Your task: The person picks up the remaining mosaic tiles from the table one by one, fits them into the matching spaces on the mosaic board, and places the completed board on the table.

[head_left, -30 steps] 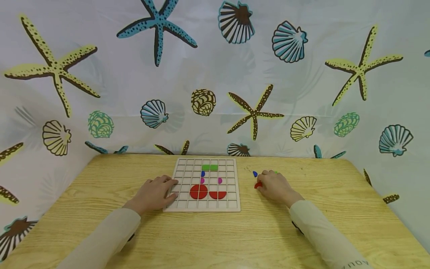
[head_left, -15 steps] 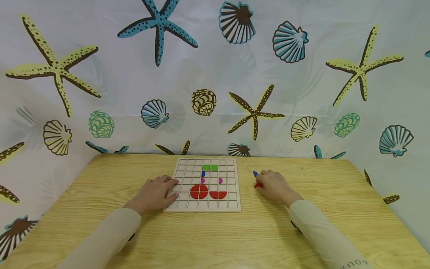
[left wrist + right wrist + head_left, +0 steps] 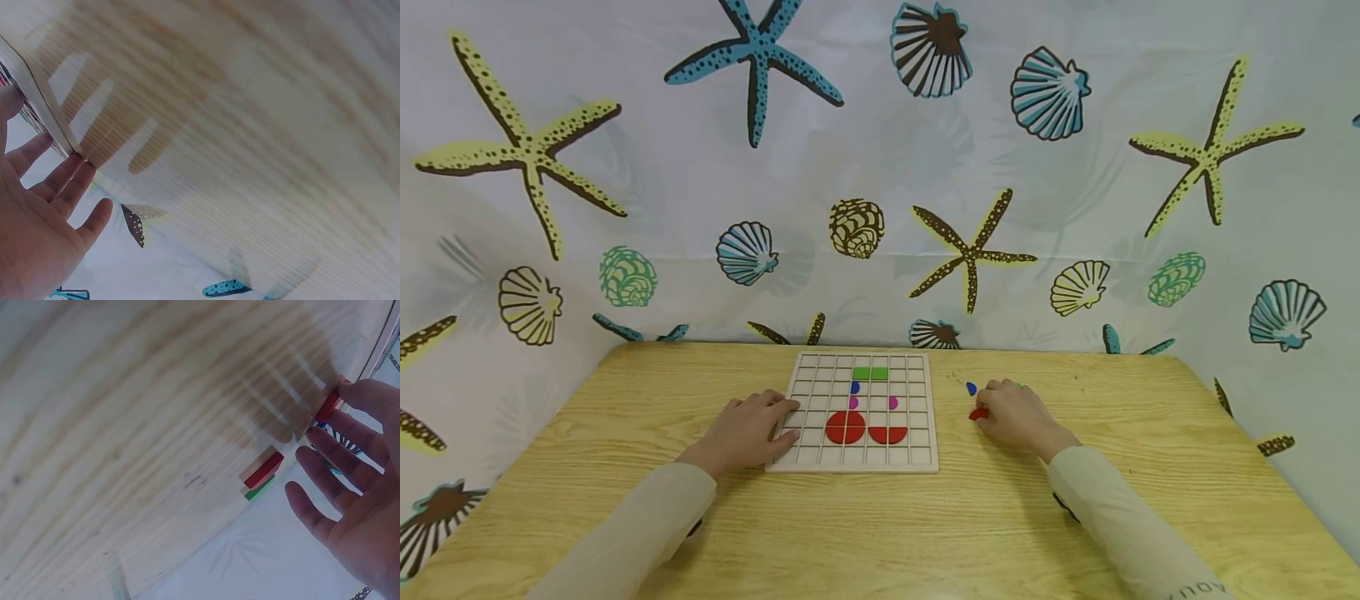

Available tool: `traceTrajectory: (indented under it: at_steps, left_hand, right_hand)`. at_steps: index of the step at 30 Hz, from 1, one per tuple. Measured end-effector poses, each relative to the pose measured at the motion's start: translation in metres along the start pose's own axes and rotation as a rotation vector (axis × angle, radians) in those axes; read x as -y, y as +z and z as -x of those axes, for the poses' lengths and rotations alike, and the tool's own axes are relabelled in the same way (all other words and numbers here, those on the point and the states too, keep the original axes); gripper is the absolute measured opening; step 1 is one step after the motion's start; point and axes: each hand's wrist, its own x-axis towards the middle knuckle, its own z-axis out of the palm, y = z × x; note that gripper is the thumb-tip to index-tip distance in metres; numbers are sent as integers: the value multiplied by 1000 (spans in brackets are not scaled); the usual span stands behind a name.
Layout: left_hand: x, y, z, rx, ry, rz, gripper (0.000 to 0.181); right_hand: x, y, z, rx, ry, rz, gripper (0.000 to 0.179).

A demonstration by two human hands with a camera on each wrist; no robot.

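A white grid board [image 3: 812, 457] lies on the wooden table. Set in it are green squares [image 3: 870, 374], a blue half-disc [image 3: 854, 388], pink half-discs [image 3: 892, 402], a full red circle [image 3: 845, 427] and a red half circle [image 3: 887, 435]. My left hand [image 3: 745, 429] rests on the board's left edge, thumb and fingers spread. To the right of the board, my right hand [image 3: 1015, 419] pinches a flat red piece with a curved edge [image 3: 977, 413] between thumb and forefinger, low over the table; the hand partly hides it.
A loose blue half-disc [image 3: 971, 388] lies just beyond my right fingers. Beside that hand, the right wrist view shows another red piece [image 3: 264, 470] and a green piece [image 3: 259, 488] on the table [image 3: 125, 456]. A shell-patterned cloth [image 3: 820, 167] hangs behind.
The right hand has shifted only slightly around the red piece; the blue half-disc shows more fully than half a second ago. My left hand stays where it was.
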Motion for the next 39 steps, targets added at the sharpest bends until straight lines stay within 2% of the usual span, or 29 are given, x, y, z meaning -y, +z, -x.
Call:
traceTrajectory:
  at_steps: [19,29,39]
  left_hand:
    - [3,1,-1,-5,6,-4,47]
    - [2,2,0,-9,9,5,47]
    - [4,4,-1,-10,15,3,47]
  right_hand:
    - [7,-2,-9,-10,-21,5,12]
    - [27,-3,-18,-6,-50,-31,14]
    - [51,-3,-33,33,-63,7,17]
